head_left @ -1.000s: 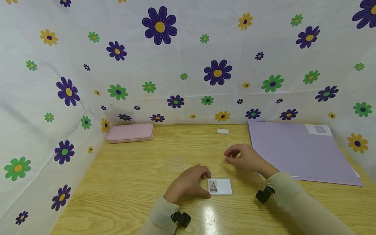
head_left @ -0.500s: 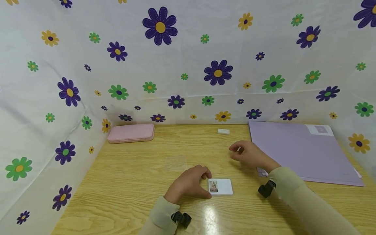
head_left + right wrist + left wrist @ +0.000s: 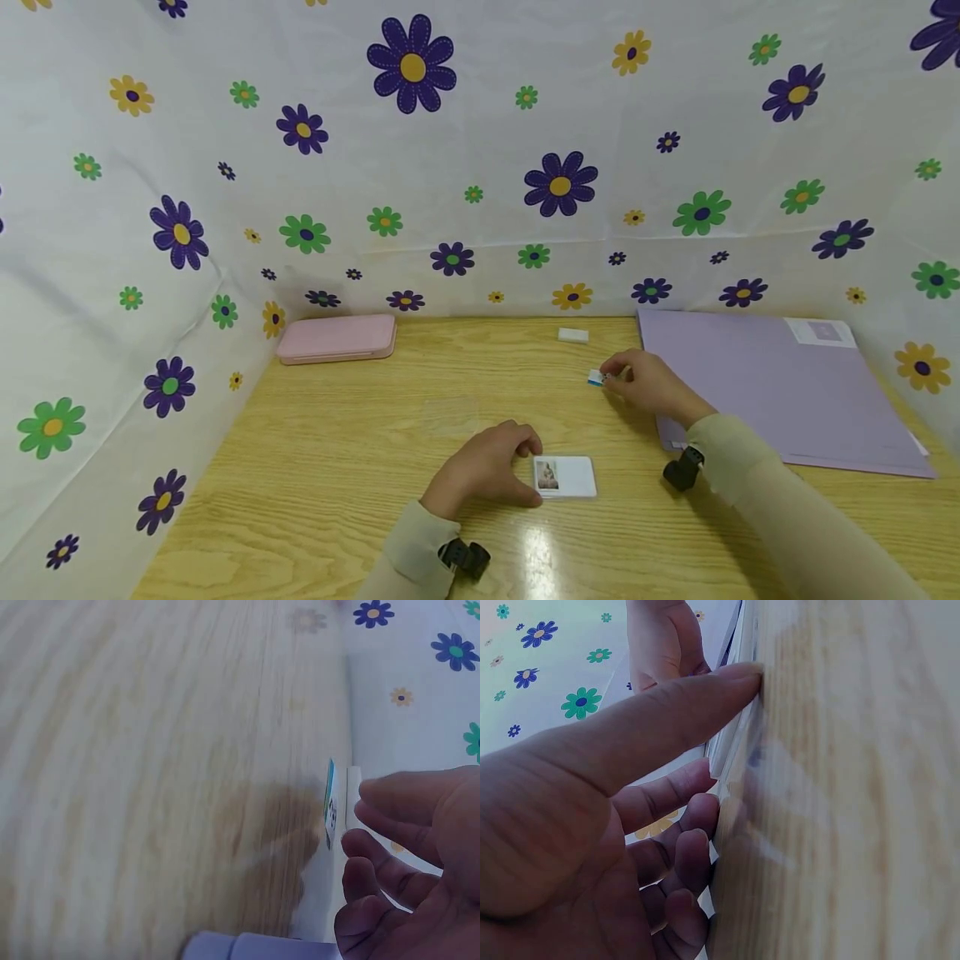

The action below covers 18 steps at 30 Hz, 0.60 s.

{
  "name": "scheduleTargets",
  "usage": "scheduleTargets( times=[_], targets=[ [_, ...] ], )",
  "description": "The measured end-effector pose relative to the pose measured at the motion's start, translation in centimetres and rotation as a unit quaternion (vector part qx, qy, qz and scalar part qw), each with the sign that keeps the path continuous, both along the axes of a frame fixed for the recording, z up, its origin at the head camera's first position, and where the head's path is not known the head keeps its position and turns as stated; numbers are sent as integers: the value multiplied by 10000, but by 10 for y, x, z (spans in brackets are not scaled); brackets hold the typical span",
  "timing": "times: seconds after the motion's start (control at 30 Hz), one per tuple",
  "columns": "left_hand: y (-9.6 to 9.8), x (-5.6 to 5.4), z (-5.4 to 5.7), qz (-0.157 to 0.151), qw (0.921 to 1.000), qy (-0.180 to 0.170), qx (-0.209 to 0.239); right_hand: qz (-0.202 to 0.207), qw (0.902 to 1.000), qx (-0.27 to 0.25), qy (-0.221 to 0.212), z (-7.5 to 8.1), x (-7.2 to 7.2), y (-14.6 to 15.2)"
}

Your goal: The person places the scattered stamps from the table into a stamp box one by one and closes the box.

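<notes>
my left hand (image 3: 483, 471) clasps the white card (image 3: 576, 477), well off the desk's (image 3: 300, 475) back edge; my right hand (image 3: 647, 385) bends loosely, empty; only the right wrist view shows its gap from the blue packet (image 3: 595, 377).

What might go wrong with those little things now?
The clear sheet barely shows against the wooden table, so it might get bumped. The right hand, close to the small blue-and-white piece, could knock it away. The white card might slide if the left hand at its end jerks.

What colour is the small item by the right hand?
Small item: white, blue strip, dark marks; best in the right wrist view.
</notes>
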State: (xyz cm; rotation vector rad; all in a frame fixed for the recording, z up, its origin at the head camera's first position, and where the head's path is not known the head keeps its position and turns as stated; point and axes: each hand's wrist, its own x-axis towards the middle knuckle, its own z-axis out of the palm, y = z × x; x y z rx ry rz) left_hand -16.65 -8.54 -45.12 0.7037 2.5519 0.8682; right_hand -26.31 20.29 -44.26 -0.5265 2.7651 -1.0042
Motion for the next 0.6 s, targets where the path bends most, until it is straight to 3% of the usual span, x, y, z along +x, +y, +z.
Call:
scheduleTargets(
  times=[0.27, 0.6],
  targets=[
    [-1, 0, 0, 6, 10000, -10, 45, -98, 9991, 308, 274, -4, -8, -1],
    [-1, -1, -2, 24, 10000, -62, 73, -189, 9973, 637, 305, -8, -14, -4]
  ],
)
